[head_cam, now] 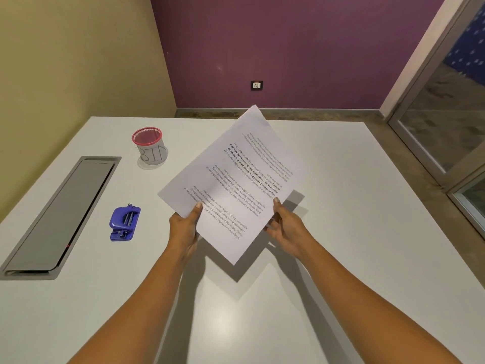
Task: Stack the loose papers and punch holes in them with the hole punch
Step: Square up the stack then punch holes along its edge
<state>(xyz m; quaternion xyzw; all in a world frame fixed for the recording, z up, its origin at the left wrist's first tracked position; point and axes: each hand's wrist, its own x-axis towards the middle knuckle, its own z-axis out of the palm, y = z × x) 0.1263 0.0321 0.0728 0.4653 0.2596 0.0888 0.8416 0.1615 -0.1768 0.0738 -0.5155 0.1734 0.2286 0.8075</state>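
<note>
Mid-frame, my left hand [183, 227] and right hand [284, 229] pinch the papers [236, 179], stacked; hole punch [125, 224] at left sits untouched

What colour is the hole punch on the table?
Blue-purple with metal fittings; the hole punch shows clearly in the head view, left of the hands, untouched.

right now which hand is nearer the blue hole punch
Left. The left hand, pinching the white printed papers, is just right of the blue plastic hole punch; the right hand holds their other edge, farther right.
</note>
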